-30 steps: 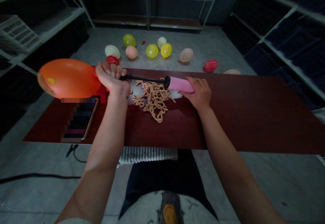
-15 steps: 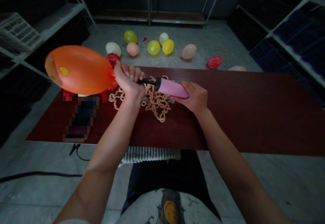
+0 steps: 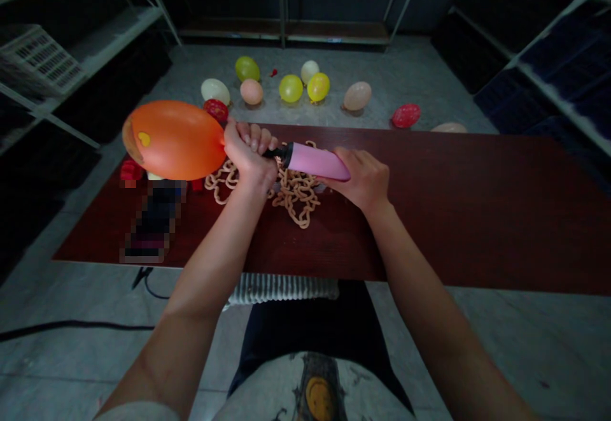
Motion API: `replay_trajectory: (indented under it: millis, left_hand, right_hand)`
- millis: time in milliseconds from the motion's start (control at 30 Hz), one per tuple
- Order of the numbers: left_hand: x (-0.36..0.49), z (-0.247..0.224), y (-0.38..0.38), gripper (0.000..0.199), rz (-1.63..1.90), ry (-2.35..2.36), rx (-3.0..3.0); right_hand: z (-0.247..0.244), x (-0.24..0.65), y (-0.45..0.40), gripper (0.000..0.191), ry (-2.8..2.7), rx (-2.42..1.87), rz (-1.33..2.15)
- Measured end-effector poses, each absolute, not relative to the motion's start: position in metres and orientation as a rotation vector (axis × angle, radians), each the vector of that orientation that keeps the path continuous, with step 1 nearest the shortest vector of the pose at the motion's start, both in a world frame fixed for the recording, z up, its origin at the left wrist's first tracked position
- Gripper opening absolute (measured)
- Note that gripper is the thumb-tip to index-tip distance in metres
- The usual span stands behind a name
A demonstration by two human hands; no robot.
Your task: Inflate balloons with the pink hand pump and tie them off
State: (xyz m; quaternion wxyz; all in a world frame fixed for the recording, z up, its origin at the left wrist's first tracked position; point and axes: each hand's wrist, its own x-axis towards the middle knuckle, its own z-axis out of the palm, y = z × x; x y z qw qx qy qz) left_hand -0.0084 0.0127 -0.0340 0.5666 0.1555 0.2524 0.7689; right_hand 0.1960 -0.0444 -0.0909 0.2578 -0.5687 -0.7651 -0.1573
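My left hand [image 3: 250,148] is closed around the neck of an inflated orange balloon [image 3: 179,141], at the black end of a hand balloon pump [image 3: 319,161]. The pump's nozzle is hidden by those fingers. My right hand [image 3: 363,179] wraps the far end of the pump's pink barrel. Only a short piece of black shaft shows between the barrel and my left hand. The balloon points left, with a yellow patch on its side. Beneath the pump lies a tangled heap of tan chain-like loops [image 3: 298,199] on the dark red table [image 3: 453,211].
A phone-like blurred object [image 3: 155,220] lies on the table at left, near small red items [image 3: 131,171]. Several balloons, including a yellow one [image 3: 291,88] and a red one [image 3: 405,116], rest on the floor beyond. Shelves [image 3: 281,26] stand around; a black cable [image 3: 76,326] runs at lower left.
The pink barrel has slid left toward my left hand, so less black shaft shows. The orange balloon has shifted right and looks shorter. Both hands keep their hold.
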Motion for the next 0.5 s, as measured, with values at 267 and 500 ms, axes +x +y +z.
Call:
replay_trajectory:
  millis: [267,500]
  left_hand:
    - [-0.025,-0.03,0.019,0.053,1.861,0.641,0.398]
    - [-0.046,-0.022,0.023,0.047,1.946,0.585,0.316]
  right_hand:
    - [-0.087,0.211,-0.043,0.066,-2.088,-1.569,-0.537]
    - [-0.086,0.232,-0.039,0.063,-2.031,-1.602,-0.592]
